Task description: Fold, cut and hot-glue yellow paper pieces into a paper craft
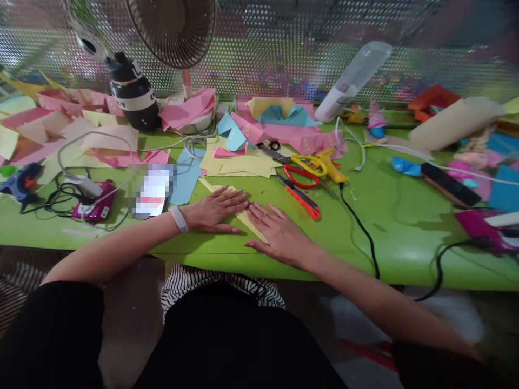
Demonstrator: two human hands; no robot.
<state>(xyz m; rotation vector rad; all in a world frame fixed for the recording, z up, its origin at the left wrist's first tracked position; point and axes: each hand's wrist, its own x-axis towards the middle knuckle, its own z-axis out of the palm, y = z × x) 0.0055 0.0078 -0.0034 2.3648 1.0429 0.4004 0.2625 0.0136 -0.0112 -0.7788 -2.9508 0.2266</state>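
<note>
Both my hands lie flat on a folded strip of pale yellow paper (256, 231) near the front of the green table. My left hand (214, 210), with a white band at its wrist, covers the paper's upper left part, fingers stretched out to the right. From the other side my right hand (279, 232) presses on the lower right part, its fingers extended and its thumb apart. The fingertips of the two hands meet over the middle of the strip. Much of the paper is hidden under them. Just beyond my right hand lies an orange-and-black box cutter (302, 201).
Red-handled scissors (302, 177), yellow-handled scissors (308, 165) and a yellow glue gun (335, 168) with a black cord lie behind. A phone (153, 192) and a magenta power strip (99, 202) are at left. Pink paper (190, 111), a black bottle (135, 100) and a fan (174, 27) stand farther back.
</note>
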